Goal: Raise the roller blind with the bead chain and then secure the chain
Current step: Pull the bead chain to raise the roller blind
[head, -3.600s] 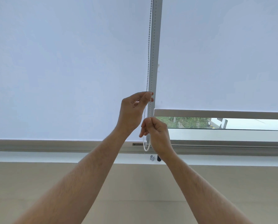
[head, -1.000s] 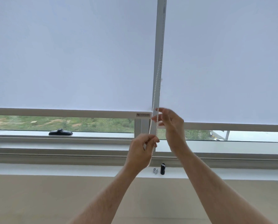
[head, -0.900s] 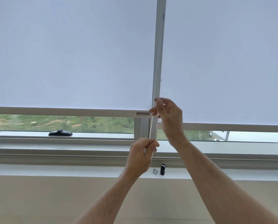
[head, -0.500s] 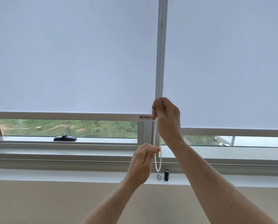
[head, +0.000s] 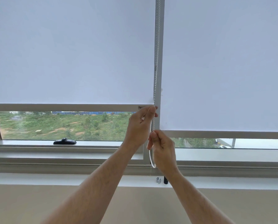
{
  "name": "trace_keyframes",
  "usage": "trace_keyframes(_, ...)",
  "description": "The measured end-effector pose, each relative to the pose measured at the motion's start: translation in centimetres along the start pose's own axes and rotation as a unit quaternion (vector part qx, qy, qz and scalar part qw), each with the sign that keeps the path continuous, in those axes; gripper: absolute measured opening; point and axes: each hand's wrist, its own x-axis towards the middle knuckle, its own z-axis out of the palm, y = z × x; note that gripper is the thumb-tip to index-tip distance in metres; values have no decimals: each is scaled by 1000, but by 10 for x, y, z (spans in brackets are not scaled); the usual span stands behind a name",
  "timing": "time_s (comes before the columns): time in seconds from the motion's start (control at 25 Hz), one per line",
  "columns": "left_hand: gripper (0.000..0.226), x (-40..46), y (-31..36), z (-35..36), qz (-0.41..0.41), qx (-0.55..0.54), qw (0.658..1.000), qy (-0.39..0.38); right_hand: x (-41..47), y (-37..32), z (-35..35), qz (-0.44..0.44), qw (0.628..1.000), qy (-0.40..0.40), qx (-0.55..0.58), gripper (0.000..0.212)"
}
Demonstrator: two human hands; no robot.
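Note:
The left white roller blind point(head: 70, 54) hangs with its grey bottom bar point(head: 62, 107) partway up the window. A white bead chain point(head: 156, 62) runs down the grey mullion between the two blinds. My left hand point(head: 139, 126) pinches the chain at the height of the bottom bar. My right hand point(head: 162, 149) is lower and grips the chain too, with the loop's end point(head: 153, 165) hanging beside my wrist. A small silver chain clip point(head: 158, 180) and a black holder point(head: 165, 180) sit on the sill below my hands.
A second white blind point(head: 224, 62) on the right hangs lower, its bar point(head: 224, 134) just above the sill. A black window handle point(head: 64, 141) lies on the left frame. A beige wall point(head: 38, 204) runs under the white sill.
The left blind's bottom bar has risen, showing more of the view outside. My hands have swapped heights: the left went up to the bar, the right came down along the chain.

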Motion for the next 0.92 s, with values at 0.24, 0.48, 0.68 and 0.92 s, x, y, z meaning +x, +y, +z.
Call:
trace_keyframes(0.24,21,-8,1,1,16,19,1000,18,-7,12,-9,29,995,-82,40,29)
trace_keyframes(0.48,14,-29,-17,-2,6,-8,1000,-1,17,1,-28,25,991,-87,94,64)
trace_keyframes(0.68,16,-46,-32,3,3,17,1000,-8,60,-35,-20,5,999,-23,36,54)
trace_keyframes(0.92,21,-56,-39,2,-13,48,998,-31,107,-91,-12,-9,993,-50,103,32)
